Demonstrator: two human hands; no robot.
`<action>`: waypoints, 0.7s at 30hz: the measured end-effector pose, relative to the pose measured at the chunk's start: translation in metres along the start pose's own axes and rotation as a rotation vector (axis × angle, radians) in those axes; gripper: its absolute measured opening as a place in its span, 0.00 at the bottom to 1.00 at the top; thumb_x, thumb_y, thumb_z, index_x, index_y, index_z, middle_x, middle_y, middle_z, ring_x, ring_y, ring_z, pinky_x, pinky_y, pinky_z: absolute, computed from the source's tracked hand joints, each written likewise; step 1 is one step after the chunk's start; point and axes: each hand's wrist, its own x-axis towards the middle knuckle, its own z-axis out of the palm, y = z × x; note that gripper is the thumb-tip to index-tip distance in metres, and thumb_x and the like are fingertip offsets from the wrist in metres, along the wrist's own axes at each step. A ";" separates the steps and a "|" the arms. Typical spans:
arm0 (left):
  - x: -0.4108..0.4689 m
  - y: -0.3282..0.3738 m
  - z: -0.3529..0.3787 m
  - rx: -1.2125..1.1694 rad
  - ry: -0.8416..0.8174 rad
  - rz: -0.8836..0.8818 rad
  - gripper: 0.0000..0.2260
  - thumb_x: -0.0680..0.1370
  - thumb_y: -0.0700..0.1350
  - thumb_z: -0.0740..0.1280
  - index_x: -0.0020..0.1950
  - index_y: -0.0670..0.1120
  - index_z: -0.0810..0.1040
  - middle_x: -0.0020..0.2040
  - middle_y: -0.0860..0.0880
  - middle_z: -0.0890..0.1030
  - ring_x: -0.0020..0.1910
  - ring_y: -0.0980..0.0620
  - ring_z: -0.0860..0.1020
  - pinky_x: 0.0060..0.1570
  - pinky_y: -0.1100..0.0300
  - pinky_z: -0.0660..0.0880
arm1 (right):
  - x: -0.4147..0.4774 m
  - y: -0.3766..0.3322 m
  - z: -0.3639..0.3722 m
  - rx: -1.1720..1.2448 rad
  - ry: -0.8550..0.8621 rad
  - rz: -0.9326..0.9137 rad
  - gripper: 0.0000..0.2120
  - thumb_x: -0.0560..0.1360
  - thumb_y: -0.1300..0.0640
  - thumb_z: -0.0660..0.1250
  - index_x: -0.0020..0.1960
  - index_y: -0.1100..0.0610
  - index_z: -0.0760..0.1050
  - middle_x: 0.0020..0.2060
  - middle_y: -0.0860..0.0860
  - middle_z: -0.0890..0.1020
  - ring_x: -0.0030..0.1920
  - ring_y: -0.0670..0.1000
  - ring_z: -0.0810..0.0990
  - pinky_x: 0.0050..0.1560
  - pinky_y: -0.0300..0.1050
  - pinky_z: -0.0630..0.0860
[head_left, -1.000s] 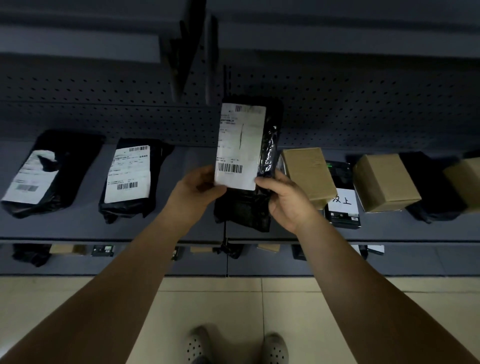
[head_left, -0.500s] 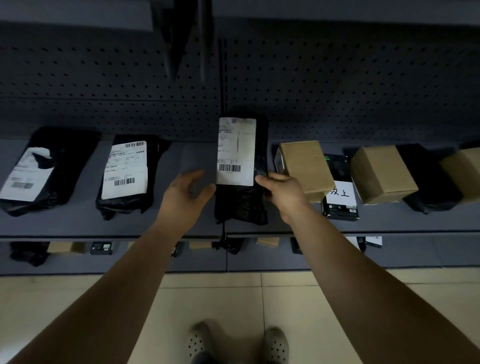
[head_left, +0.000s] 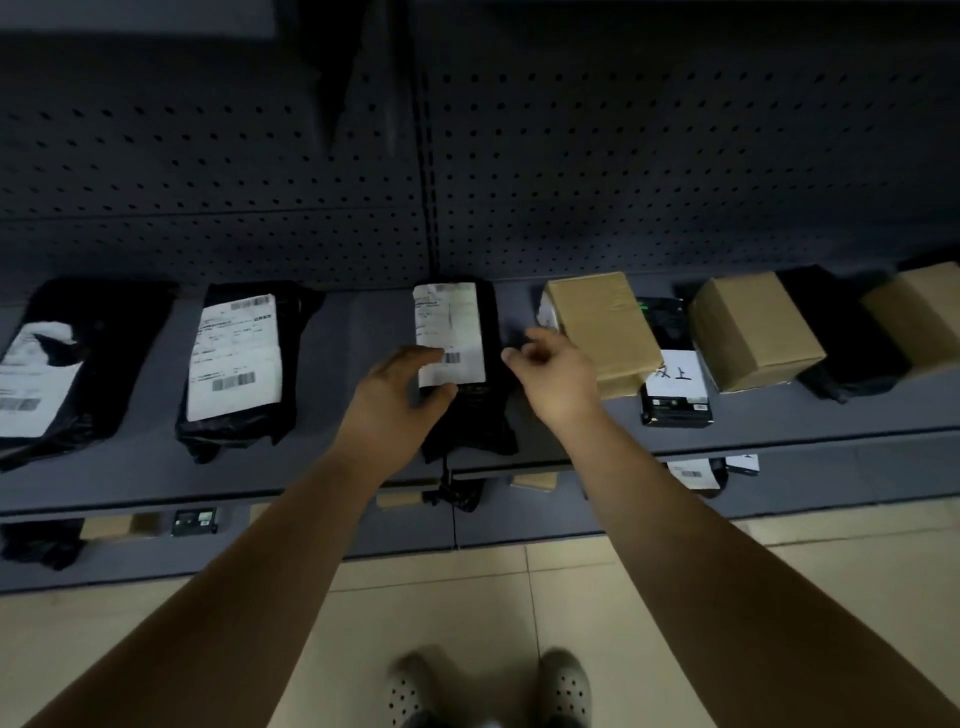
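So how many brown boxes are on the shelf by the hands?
3: near box beside the right hand, middle box further right, edge box cut off at the right. More may hide beyond.

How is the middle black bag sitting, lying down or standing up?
Lying down. The black bag rests flat on the shelf, white label facing up, with the left hand touching it.

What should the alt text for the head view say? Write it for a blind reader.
A black parcel with a white label lies on a grey shelf, the left hand touching its label and the right hand hovering just beside it. More black parcels lie to its left, cardboard boxes to its right.
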 end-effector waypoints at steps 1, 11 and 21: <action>0.003 0.007 0.008 -0.008 -0.009 0.013 0.17 0.77 0.49 0.69 0.65 0.51 0.76 0.61 0.59 0.73 0.58 0.60 0.72 0.56 0.77 0.66 | -0.003 0.003 -0.016 0.023 0.048 -0.059 0.20 0.76 0.55 0.71 0.66 0.58 0.76 0.52 0.53 0.81 0.51 0.51 0.79 0.52 0.34 0.71; 0.041 0.077 0.137 -0.029 -0.213 -0.131 0.26 0.72 0.49 0.72 0.69 0.50 0.71 0.64 0.47 0.75 0.61 0.46 0.74 0.59 0.56 0.72 | 0.028 0.061 -0.119 -0.379 0.002 -0.094 0.20 0.80 0.58 0.63 0.71 0.56 0.72 0.68 0.59 0.71 0.63 0.57 0.75 0.61 0.34 0.64; 0.032 0.073 0.135 -0.032 0.079 -0.018 0.28 0.72 0.48 0.75 0.70 0.53 0.71 0.74 0.48 0.61 0.71 0.50 0.63 0.69 0.56 0.64 | 0.036 0.073 -0.114 0.031 -0.304 0.180 0.16 0.81 0.42 0.58 0.61 0.50 0.75 0.63 0.52 0.77 0.58 0.53 0.77 0.65 0.52 0.75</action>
